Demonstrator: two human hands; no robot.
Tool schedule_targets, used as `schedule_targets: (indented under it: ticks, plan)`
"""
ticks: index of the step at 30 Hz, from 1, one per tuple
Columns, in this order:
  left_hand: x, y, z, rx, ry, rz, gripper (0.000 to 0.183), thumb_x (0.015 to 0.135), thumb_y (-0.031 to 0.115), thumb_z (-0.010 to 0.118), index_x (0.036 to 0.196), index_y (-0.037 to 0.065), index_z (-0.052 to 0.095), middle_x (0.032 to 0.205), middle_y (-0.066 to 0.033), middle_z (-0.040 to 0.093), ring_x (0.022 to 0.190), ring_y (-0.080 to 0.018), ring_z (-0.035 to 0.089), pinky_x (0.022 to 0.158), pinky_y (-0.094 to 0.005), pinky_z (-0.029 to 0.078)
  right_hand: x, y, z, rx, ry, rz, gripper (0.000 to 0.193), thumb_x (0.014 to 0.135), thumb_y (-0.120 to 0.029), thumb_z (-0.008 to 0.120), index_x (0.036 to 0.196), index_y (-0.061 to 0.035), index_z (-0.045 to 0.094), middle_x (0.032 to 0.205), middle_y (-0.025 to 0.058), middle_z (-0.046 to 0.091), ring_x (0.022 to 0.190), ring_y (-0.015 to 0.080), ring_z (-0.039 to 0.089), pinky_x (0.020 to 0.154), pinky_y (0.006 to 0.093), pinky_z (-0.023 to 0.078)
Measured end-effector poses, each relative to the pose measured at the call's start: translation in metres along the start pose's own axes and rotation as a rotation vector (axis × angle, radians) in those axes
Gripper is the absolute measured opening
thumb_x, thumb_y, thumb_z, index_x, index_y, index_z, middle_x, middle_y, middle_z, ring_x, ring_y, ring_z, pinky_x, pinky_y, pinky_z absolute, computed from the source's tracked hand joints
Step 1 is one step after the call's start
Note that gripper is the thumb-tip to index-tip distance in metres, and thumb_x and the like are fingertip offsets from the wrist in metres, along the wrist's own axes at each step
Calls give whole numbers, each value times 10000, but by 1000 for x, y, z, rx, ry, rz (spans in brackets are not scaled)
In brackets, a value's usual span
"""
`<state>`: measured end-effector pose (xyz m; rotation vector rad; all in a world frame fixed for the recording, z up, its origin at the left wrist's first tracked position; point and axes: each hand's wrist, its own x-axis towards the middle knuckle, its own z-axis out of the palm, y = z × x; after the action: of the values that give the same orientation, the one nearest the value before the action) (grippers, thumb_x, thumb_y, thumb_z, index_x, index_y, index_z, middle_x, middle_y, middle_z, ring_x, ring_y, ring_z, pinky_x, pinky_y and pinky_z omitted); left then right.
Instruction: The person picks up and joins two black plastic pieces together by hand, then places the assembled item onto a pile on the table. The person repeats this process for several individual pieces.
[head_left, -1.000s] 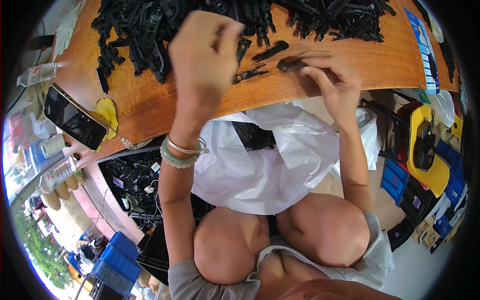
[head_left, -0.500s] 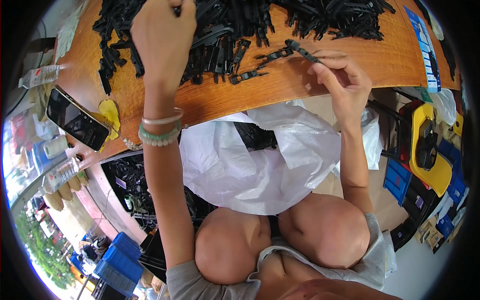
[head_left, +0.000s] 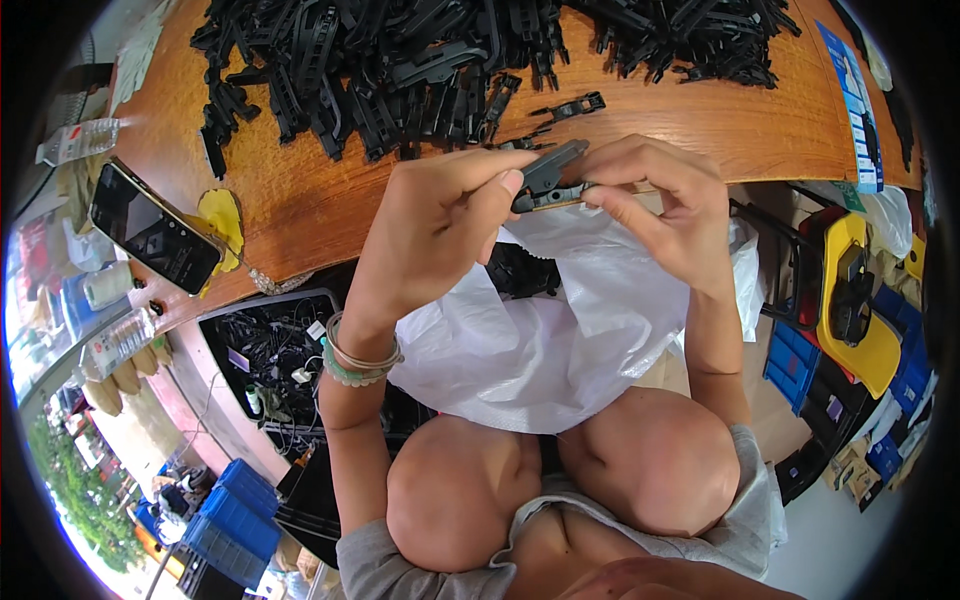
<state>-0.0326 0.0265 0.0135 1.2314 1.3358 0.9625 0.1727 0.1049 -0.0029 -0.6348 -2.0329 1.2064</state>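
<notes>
My left hand [head_left: 440,215] pinches a broad black plastic part [head_left: 550,170] between thumb and fingers, just over the table's near edge. Closed on one end of a slimmer black plastic piece [head_left: 560,197] is my right hand [head_left: 660,195]. The two pieces meet between my hands, the broad one tilted above the slim one; whether they are locked together I cannot tell. Beyond my hands a big heap of similar black plastic parts [head_left: 380,75] covers the table. A loose slim piece [head_left: 575,106] lies in front of it.
A second heap of black parts [head_left: 700,40] lies at the far right of the wooden table [head_left: 290,215]. A phone [head_left: 150,230] rests on the left, by a yellow cloth [head_left: 222,225]. An open white sack [head_left: 530,360] hangs above my knees; a black crate [head_left: 275,360] stands left.
My left hand has come back from the heap toward me and right, now with a broad black part. My right hand has shifted a little nearer and left, bringing its slim piece against that part.
</notes>
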Motion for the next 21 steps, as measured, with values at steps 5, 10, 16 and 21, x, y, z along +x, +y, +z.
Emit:
schedule_targets:
  ticks: [5,10,16,21]
  plan:
    - [-8,-4,10,302,62,279,276,824,57,664,1071,-59,627,708,-74,637,570,-105,590,569,-228,478,-3,-8,4,57,39,77,83,754,37,693,818,38,641,805,109,667,692,185,651,637,252,525]
    - [-10,-5,14,413,190,308,298,763,51,717,1030,-49,632,774,-120,672,655,-127,619,638,-238,488,-7,-2,7,103,15,61,176,737,12,719,893,36,643,834,113,648,713,186,640,659,252,522]
    - [-13,-13,10,376,74,374,355,770,73,706,1079,-28,564,742,-184,589,600,-325,573,534,-352,447,-4,-9,15,-32,-49,-5,467,681,-91,777,1109,0,612,922,122,621,778,205,632,688,291,511]
    - [-15,-8,8,365,20,313,366,781,76,685,1098,-27,536,730,-178,559,623,-335,554,554,-373,435,-2,-12,14,-12,-45,25,471,678,-102,781,1108,1,616,905,120,619,760,210,629,683,296,511]
